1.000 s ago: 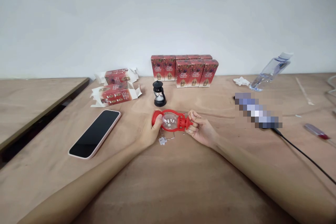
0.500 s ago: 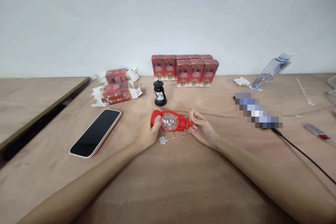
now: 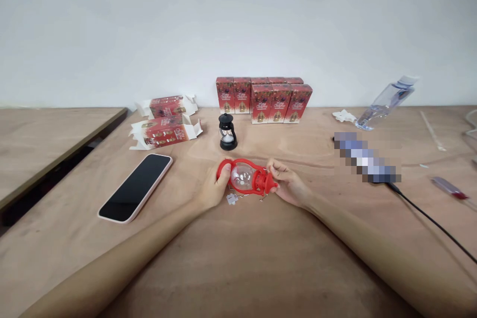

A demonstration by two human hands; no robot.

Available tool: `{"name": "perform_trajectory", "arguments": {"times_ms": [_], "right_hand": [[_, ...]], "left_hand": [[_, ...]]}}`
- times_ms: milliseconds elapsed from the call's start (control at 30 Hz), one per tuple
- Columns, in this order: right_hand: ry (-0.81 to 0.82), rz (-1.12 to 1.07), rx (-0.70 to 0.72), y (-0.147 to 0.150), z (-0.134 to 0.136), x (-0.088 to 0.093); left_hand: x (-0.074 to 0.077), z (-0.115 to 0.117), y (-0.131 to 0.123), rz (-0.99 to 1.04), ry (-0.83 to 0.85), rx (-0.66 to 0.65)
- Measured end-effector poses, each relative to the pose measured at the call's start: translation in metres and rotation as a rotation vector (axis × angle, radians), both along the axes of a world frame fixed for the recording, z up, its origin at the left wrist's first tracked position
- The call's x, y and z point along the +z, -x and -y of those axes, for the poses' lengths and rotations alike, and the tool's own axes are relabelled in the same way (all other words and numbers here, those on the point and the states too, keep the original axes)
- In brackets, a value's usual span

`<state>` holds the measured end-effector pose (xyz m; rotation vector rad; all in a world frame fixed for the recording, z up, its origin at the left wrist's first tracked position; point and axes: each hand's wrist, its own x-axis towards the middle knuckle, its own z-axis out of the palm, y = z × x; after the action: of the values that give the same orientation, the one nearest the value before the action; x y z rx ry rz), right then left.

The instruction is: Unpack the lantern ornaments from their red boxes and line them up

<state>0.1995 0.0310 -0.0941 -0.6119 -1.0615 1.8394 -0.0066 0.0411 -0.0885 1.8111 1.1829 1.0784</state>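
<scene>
A small red lantern (image 3: 243,177) with a clear globe lies sideways between my two hands, its base to the left and its pointed cap to the right. My left hand (image 3: 216,186) is closed around the base, thumb on top. At the other end, the fingers of my right hand (image 3: 286,183) pinch the lantern near its cap; the exact contact is partly hidden. Just below the lantern, a thin wire handle and a small white tag (image 3: 231,199) show. Beyond my hands a black lantern (image 3: 227,132) stands upright on the table.
Several red printed boxes (image 3: 280,104) stand against the wall. Two opened boxes (image 3: 164,132) lie at the left, behind a phone (image 3: 136,188). To the right are a tilted clear bottle (image 3: 386,103), crumpled tissue (image 3: 344,116), a blurred-out device (image 3: 365,158) with a black cable, and a red-tipped tool (image 3: 450,187).
The red lantern has turned slightly in my hands, its cap end tipping down and toward me. Both hands keep their hold. The whole view has shifted very little.
</scene>
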Motion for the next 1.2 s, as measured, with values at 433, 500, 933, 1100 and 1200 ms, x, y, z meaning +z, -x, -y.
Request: {"name": "perform_trajectory", "arguments": {"times_ms": [433, 500, 933, 1100, 1200], "right_hand": [[-0.009, 0.043, 0.103, -0.002, -0.001, 0.006], [-0.008, 0.041, 0.113, -0.001, 0.000, 0.006], [0.006, 0.099, -0.125, 0.010, 0.007, 0.003], [-0.124, 0.216, -0.206, 0.014, 0.014, -0.003], [-0.201, 0.338, -0.293, 0.015, 0.018, -0.003]], "left_hand": [[0.000, -0.003, 0.001, 0.066, 0.122, -0.166], [0.002, -0.002, 0.001, 0.081, 0.152, -0.215], [-0.001, -0.002, 0.000, 0.011, 0.035, -0.023], [0.002, 0.001, -0.001, -0.062, -0.001, -0.006], [0.003, 0.002, 0.000, -0.093, -0.030, -0.009]]}}
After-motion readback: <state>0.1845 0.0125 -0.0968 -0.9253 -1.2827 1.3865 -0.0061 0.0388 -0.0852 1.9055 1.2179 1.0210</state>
